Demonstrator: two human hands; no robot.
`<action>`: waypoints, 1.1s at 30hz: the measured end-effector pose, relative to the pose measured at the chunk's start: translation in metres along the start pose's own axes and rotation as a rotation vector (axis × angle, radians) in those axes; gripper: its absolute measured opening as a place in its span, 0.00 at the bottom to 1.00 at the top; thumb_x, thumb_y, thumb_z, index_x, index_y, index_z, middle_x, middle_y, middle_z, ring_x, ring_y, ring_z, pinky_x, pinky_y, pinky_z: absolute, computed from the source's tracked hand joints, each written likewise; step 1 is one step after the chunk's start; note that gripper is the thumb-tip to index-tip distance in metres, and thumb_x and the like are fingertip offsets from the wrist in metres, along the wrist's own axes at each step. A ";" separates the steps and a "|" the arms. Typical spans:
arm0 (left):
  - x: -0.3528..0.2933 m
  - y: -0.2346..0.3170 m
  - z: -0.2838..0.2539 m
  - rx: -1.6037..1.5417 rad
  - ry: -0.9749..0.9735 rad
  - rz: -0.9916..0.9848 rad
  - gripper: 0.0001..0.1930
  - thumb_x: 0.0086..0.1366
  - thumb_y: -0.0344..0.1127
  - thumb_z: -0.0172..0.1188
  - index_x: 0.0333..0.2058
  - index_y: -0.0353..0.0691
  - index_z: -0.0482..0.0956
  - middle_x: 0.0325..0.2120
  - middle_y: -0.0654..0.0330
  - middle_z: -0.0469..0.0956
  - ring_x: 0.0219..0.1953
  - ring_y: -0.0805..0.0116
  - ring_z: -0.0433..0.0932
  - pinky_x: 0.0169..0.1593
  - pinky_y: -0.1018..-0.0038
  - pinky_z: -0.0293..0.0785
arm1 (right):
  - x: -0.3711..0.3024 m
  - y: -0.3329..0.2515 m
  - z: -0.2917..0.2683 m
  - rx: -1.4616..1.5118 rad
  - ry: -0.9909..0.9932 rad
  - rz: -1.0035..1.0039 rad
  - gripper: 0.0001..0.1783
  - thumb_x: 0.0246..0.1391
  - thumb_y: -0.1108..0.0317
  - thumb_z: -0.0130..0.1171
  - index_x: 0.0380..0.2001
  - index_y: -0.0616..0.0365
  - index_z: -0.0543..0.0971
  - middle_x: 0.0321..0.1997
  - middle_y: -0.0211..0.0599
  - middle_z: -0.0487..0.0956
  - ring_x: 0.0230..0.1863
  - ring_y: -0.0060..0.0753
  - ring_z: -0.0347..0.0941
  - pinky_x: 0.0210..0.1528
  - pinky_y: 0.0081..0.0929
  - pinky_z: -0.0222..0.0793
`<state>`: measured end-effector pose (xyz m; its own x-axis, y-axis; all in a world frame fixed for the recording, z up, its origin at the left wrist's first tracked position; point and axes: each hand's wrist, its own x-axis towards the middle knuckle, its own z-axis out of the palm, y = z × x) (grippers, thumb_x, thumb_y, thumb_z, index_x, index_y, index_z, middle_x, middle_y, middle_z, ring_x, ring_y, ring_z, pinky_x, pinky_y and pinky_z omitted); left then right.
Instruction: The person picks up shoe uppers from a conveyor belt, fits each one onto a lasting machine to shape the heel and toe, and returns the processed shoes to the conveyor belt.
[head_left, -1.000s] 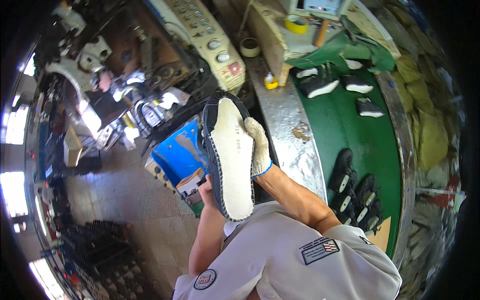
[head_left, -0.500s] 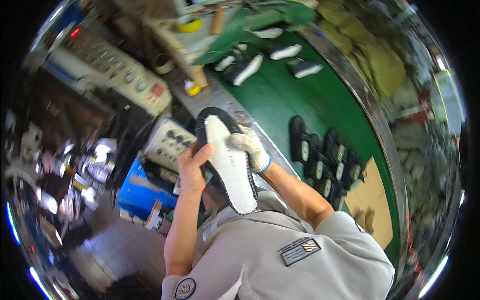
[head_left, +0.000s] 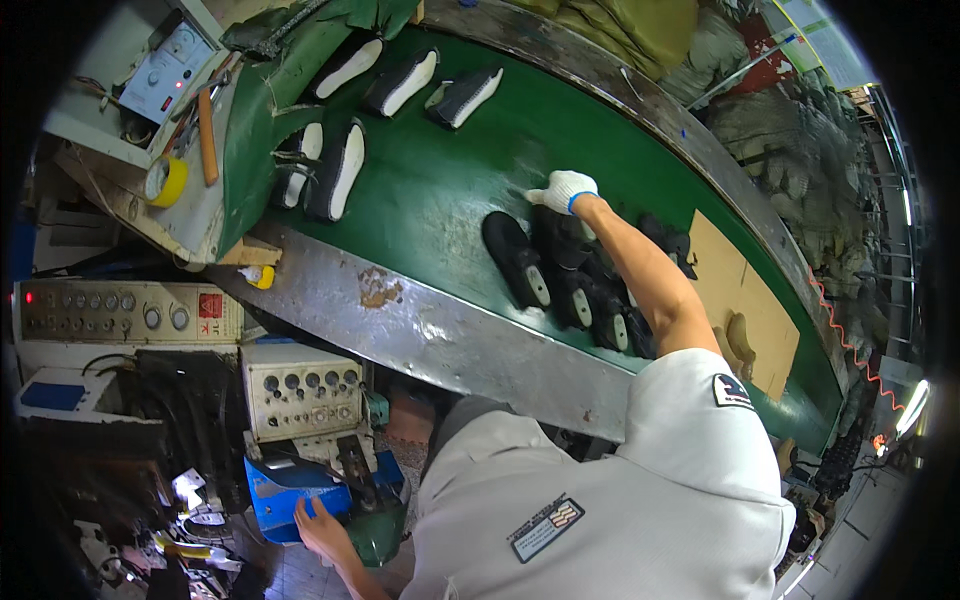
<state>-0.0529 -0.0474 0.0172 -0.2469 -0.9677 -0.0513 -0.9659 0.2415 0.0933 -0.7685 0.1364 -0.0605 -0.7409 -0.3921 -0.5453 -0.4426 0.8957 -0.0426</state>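
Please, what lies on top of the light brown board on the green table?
On the board lie two curved brown pieces. What is directly beneath them is covered, so I cannot see it.

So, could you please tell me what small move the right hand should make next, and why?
Probably take a firm hold of the nearest black shoe and lift it gently: the gloved right hand is right at its far end, though its grip is partly hidden, and other black shoes crowd close beside it.
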 end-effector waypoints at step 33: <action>0.020 0.015 0.019 -0.255 0.010 -0.123 0.11 0.67 0.32 0.60 0.42 0.30 0.81 0.39 0.45 0.82 0.42 0.48 0.81 0.47 0.61 0.77 | -0.024 -0.184 0.129 2.278 -0.913 -0.464 0.40 0.48 0.65 0.71 0.64 0.61 0.67 0.61 0.47 0.76 0.60 0.47 0.73 0.65 0.47 0.68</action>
<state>-0.0736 -0.0616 -0.0013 -0.1272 -0.9895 -0.0682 -0.9373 0.0975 0.3346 -0.6045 0.0082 -0.1479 -0.2451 -0.9287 -0.2784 0.9477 -0.1689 -0.2709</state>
